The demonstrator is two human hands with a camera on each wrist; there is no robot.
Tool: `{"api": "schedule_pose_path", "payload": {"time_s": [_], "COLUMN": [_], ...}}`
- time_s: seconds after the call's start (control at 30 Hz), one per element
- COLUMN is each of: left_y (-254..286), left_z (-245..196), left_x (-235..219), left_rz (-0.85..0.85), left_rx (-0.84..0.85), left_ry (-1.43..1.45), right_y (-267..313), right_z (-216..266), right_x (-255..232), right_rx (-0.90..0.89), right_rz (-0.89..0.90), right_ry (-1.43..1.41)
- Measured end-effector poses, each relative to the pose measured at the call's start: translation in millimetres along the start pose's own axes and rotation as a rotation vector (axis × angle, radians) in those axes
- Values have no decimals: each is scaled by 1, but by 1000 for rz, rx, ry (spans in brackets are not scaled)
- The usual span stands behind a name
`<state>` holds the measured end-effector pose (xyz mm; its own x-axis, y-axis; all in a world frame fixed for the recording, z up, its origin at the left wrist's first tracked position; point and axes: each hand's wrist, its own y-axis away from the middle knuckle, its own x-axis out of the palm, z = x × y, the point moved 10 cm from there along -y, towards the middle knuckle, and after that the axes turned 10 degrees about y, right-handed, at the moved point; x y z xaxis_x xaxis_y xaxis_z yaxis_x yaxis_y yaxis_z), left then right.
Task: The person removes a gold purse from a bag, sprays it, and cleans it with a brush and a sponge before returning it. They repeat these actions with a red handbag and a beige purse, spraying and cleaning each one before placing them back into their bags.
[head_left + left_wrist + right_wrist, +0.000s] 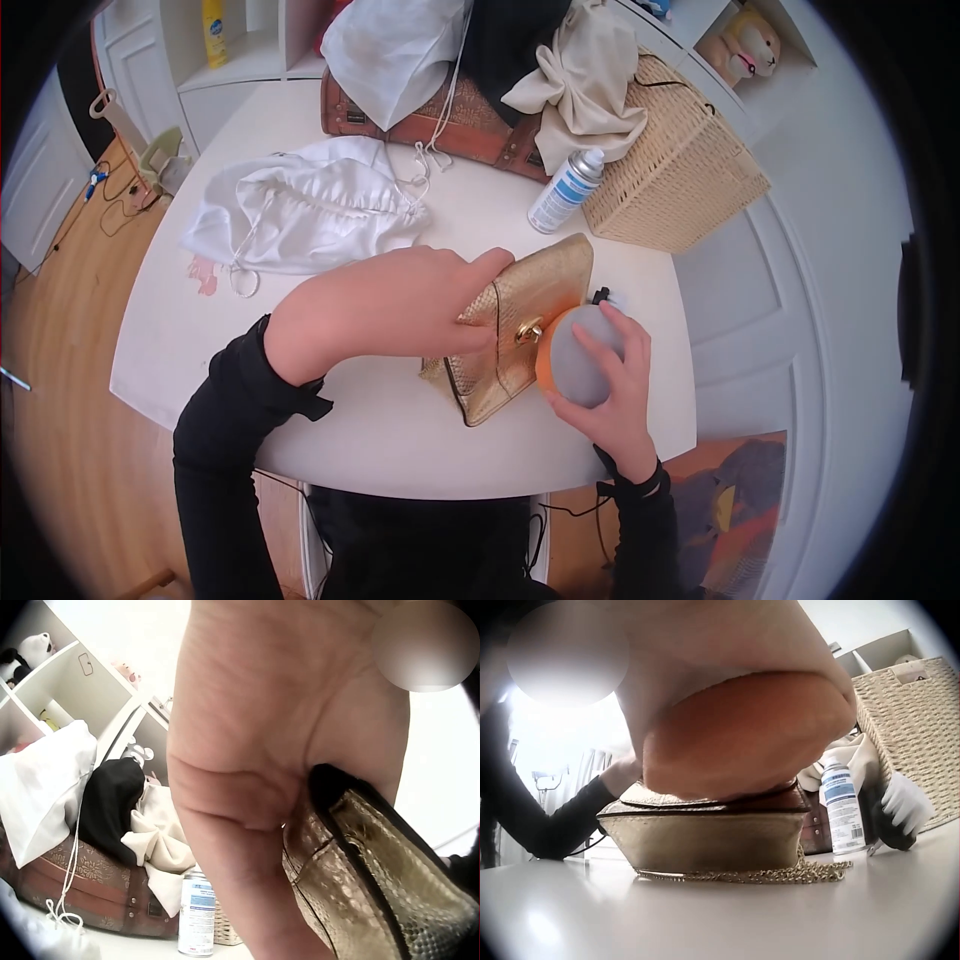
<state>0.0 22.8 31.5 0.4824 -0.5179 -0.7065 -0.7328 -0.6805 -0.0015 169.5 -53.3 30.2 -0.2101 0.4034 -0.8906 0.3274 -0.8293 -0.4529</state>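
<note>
A gold snakeskin-textured handbag (543,283) with a twist-lock clasp (528,332) is tilted on the table, in the middle of the head view. My left hand (400,300) grips it by its left side, and the left wrist view shows the bag's dark-edged side (382,877) beside the palm. My right hand (622,385) holds a round sponge pad (582,352), grey on the back and orange on the face. In the right wrist view the orange face (742,735) is right at the bag's upper side. A gold chain strap (810,873) lies along the bag's base.
A spray can (566,190) stands behind the bag, with a white-bristled brush (907,806) near it. A white drawstring bag (310,205) lies at the left. Behind are a brown case (450,135) heaped with cloth bags and a woven basket (680,160).
</note>
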Motion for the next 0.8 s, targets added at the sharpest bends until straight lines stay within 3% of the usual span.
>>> {"api": "schedule_pose_path", "payload": {"time_s": [0.07,0.17,0.27,0.37,0.47,0.6,0.63,0.8], "left_y": [0,1,0,0,1,1,1,-1], "left_z": [0,-2,3,-1,-3,3,4,6], "left_x": [0,-4,-4,-5,-3,-8,-10,-6], "left_rz": [11,29,13,-6,-12,-60,-45,14], "left_rx": [-19,-24,-51,-10,17,14,15,-9], "left_ry": [15,1,1,-52,-105,-99,-96,-33], "right_y": [0,2,-6,0,-1,-12,-15,-25], "right_z": [0,41,4,18,44,-38,-40,-12], "right_x": [2,4,9,15,15,14,8,5], "right_rx": [33,-100,-15,-98,-229,80,115,-118], "right_rz": [-16,100,29,62,221,-57,-94,-86], "right_ry": [16,-38,54,15,-172,-51,-63,-5]}}
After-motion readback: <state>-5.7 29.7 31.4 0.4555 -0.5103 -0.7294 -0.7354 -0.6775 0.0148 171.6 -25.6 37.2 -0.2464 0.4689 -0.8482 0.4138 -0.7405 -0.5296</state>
